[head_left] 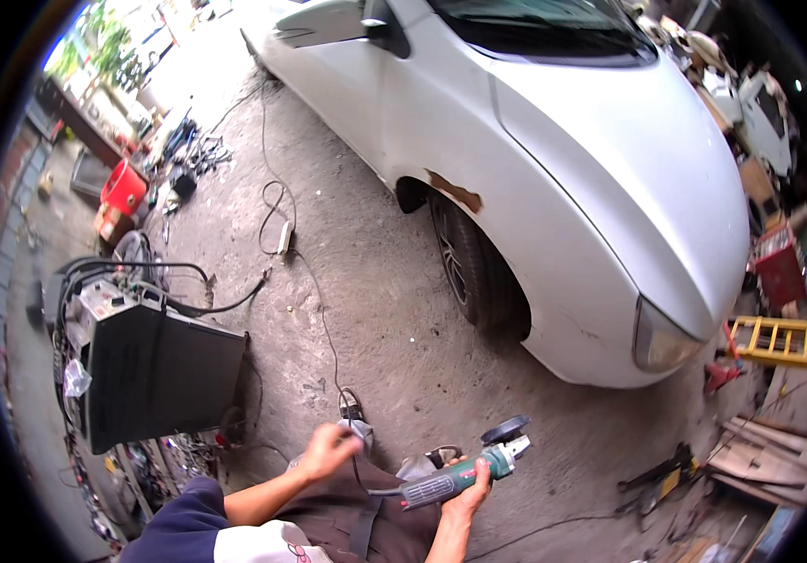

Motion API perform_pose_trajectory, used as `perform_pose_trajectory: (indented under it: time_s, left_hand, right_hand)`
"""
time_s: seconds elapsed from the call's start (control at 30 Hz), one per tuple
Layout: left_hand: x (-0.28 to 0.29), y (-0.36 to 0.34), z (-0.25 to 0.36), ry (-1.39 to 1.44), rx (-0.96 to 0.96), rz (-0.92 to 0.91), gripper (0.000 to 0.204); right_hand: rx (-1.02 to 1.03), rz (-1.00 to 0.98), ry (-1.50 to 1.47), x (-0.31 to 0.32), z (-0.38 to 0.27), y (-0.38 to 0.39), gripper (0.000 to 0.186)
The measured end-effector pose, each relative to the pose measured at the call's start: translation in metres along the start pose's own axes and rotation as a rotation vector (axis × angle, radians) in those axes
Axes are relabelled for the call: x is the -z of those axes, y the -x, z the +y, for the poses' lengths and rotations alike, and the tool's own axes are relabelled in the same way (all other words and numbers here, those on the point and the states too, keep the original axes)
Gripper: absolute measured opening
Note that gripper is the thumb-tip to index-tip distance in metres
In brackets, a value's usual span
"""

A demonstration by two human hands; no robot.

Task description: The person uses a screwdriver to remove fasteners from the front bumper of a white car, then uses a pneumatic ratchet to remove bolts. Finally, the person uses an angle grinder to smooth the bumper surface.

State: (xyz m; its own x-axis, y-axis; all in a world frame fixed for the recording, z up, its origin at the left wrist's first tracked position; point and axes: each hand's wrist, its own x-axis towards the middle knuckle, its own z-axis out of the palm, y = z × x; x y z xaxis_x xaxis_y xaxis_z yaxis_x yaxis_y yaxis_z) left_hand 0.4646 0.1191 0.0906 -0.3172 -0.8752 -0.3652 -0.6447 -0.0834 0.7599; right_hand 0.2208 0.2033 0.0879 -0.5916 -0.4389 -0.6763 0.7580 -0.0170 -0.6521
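Observation:
My right hand (467, 499) is closed around a green and grey angle grinder (446, 481), just in front of my lap. The grinder's dark round disc (505, 430) is at its far end, facing up and away from me. A thin power cord (327, 328) runs from the grinder's rear past my left hand and across the floor. My left hand (327, 452) is raised beside that cord; its fingers are smeared by motion, so whether it touches the cord does not show. Ahead stands a white car (563, 188) with a brown bare patch (455, 190) above its front wheel (464, 258).
A dark wheeled machine (164, 375) with thick cables stands at the left. The cord meets a white connector block (284, 237) on the concrete floor. A red bucket (124, 188) is at the far left. To the right are a yellow ladder (788, 342) and wooden boards (769, 455).

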Motion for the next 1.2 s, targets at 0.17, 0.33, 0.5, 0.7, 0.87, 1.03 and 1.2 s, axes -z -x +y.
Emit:
perform_pose_trajectory:
  time_s: [0.17, 0.33, 0.5, 0.7, 0.87, 1.03, 1.2]
  left_hand:
    - [0.048, -0.030, -0.070, 0.805, 0.922, 0.045, 0.072]
    - [0.102, -0.075, -0.099, 1.041, 0.645, 0.134, 0.072]
    - [0.221, -0.080, -0.004, 0.694, -0.062, -0.195, 0.057]
    - [0.296, -0.101, 0.015, 0.575, -0.094, -0.262, 0.064]
    - [0.355, -0.146, -0.001, 0.683, -0.008, -0.074, 0.066]
    - [0.439, -0.194, 0.000, 1.102, 0.095, 0.071, 0.069]
    - [0.515, -0.223, -0.023, 1.162, -0.112, 0.455, 0.089]
  right_hand:
    - [-0.057, -0.193, 0.030, -0.103, 0.010, 0.016, 0.036]
    - [-0.083, -0.384, 0.015, -0.208, 0.025, 0.042, 0.038]
    - [-0.134, -0.513, 0.066, -0.309, 0.042, 0.049, 0.036]
    - [-0.282, -0.709, 0.128, -0.430, 0.088, 0.040, 0.035]
    - [-0.529, -0.868, 0.280, -0.545, 0.134, 0.025, 0.039]
    - [-0.504, -1.086, 0.405, -0.699, 0.171, 0.051, 0.035]
    - [-0.562, -1.246, 0.449, -0.848, 0.195, 0.090, 0.038]
